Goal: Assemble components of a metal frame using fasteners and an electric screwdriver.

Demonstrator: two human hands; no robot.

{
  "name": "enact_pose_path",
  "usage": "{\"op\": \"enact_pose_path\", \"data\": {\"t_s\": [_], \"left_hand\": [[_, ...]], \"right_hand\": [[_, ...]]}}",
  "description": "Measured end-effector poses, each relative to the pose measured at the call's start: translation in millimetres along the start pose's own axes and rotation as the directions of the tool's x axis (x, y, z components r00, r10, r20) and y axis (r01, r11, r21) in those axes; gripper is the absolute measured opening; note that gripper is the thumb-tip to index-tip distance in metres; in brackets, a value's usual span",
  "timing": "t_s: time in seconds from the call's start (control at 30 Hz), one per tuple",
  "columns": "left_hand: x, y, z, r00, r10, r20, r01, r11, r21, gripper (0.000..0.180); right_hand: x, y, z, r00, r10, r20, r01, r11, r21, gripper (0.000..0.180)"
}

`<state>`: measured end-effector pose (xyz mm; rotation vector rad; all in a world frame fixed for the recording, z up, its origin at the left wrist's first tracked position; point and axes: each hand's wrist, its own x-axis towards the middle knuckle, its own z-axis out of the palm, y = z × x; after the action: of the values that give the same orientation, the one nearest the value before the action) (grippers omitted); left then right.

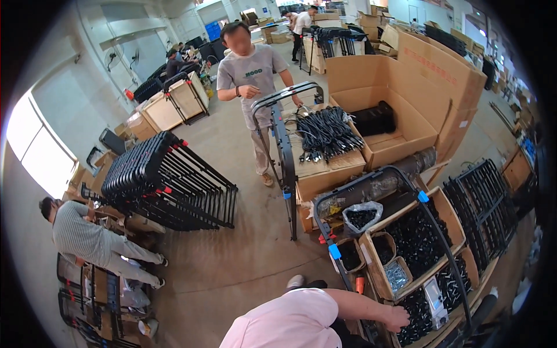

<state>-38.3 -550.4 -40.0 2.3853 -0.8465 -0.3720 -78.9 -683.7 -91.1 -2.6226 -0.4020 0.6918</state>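
Observation:
My left arm, in a pink sleeve, crosses to the right. My left hand (398, 318) is down at the edge of a bin of small black parts (414, 316), its fingers curled. What they hold, if anything, is hidden. Over the bins stands a black tubular frame (364, 179) with blue clips, its legs on either side of my hand. Close by are a clear plastic case (435, 297) and a small box of silver screws (397, 275). An orange-handled tool (360, 284) is beside the frame's left leg. My right hand is out of sight.
A co-worker (255, 72) in grey holds another black frame (282, 145) beside a carton with black cables (326, 130). Folded black frames (168, 182) stand at left, near a person in stripes (81, 232). A large open carton (400, 110) is behind the bins.

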Motion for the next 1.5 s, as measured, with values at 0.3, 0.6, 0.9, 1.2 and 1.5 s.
{"op": "enact_pose_path", "data": {"t_s": [0.3, 0.6, 0.9, 1.2, 1.5], "left_hand": [[-218.5, 3.2, -108.5, 0.864, 0.119, -0.488, -0.332, 0.865, -0.376, 0.024], [-542.1, -128.5, -62.5, 0.652, -0.717, -0.245, 0.548, 0.67, -0.501, 0.036], [-806.2, -154.9, 135.9, -0.421, -0.866, 0.269, 0.42, -0.449, -0.788, 0.046], [-800.7, -88.8, 308.0, -0.451, -0.711, 0.54, 0.209, -0.672, -0.71, 0.035], [-779.6, -172.4, 153.8, -0.583, -0.693, 0.424, -0.063, -0.482, -0.874, 0.035]], "right_hand": [[-9.4, -167.3, 32.7, 0.972, -0.13, 0.195, 0.156, 0.979, -0.128, 0.057], [-42.8, -329.8, 72.9, 0.916, -0.123, 0.381, 0.213, 0.955, -0.204, 0.053], [-19.9, -547.9, 36.7, 0.874, -0.425, 0.236, 0.454, 0.887, -0.083, 0.035], [75.9, -713.1, -10.4, 0.656, -0.737, -0.161, 0.748, 0.664, 0.01, 0.024], [159.9, -792.8, -2.6, 0.549, -0.824, -0.142, 0.83, 0.557, -0.021, 0.047]]}}
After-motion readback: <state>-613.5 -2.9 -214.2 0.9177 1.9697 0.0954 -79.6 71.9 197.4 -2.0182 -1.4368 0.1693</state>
